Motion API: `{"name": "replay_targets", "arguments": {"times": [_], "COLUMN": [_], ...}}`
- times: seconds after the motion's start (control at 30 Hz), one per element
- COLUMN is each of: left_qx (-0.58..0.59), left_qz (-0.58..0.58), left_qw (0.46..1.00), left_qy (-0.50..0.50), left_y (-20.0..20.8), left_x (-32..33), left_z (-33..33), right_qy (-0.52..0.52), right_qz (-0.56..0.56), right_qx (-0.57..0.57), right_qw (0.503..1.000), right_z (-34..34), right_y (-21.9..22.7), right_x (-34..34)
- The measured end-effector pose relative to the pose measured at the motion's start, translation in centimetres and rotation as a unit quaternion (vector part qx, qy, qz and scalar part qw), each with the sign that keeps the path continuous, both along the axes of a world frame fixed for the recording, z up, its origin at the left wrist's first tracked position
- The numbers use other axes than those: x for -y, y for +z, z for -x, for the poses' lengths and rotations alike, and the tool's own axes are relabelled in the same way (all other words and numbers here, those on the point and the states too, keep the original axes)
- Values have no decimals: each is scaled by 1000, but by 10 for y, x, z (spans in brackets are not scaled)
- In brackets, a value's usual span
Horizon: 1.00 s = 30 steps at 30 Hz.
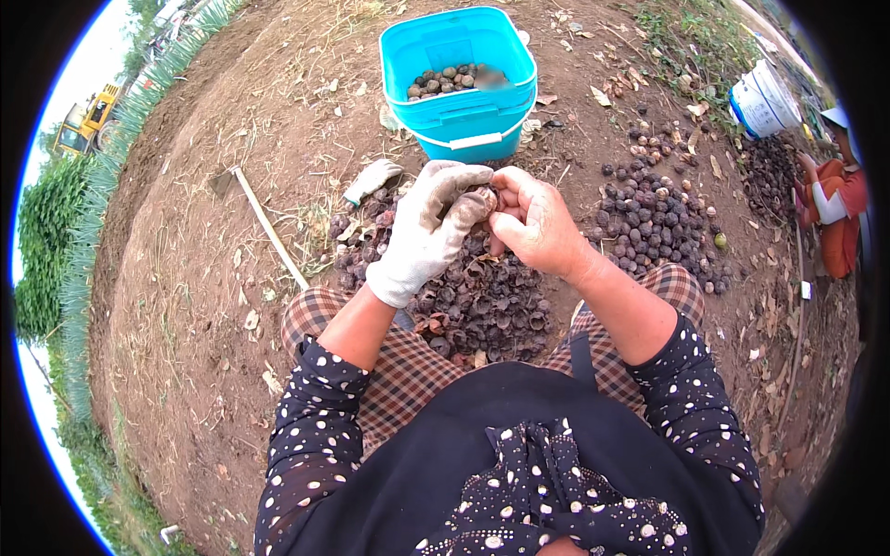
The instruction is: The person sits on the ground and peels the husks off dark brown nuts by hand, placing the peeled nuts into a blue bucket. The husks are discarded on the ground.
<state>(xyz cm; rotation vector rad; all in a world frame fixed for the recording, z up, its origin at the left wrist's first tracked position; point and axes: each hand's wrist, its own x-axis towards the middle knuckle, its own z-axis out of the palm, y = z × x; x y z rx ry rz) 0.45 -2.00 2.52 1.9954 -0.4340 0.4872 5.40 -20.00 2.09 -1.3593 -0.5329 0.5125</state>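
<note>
We saw the gloved left hand (425, 227) grasping a small brown nut (481, 195) between thumb and fingers, held up over the heap of dark husks (491, 306) between the checked knees (311, 320). The bare right hand (535, 222) met it from the right, fingertips drawn together at the nut (whether gripping or only pressing, we could not tell). Just beyond the hands stood the blue bucket (422, 120), upright and open-rimmed, with loose nuts (445, 80) lying inside. A second white glove (373, 180) lay just left of the hands, beside the husks. Room was tightest rightward, where the dark round fruits (649, 221) spread close to the right knee. Leftward, past the hoe (269, 222), we found broad bare soil (185, 324) running to a green planted edge (83, 250). A co-worker (839, 204) showed at the right edge, well apart.
</note>
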Motion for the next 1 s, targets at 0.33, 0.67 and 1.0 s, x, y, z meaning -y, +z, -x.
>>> {"name": "replay_targets", "arguments": {"times": [0.33, 0.67, 1.0], "left_qx": [-216, -246, -263], "left_qz": [267, 265, 376], "left_qw": [938, 932, 880], "left_qy": [-57, -17, -122], "left_y": [7, 2, 17], "left_x": [1, 8, -11], "left_z": [6, 3, 6], "right_qy": [32, -68, -112], "right_qz": [5, 90, 126], "right_qx": [-54, 188, 361], "right_qw": [998, 976, 917], "right_z": [-6, -6, -24], "right_y": [9, -14, -13], "right_x": [7, 1, 8]}}
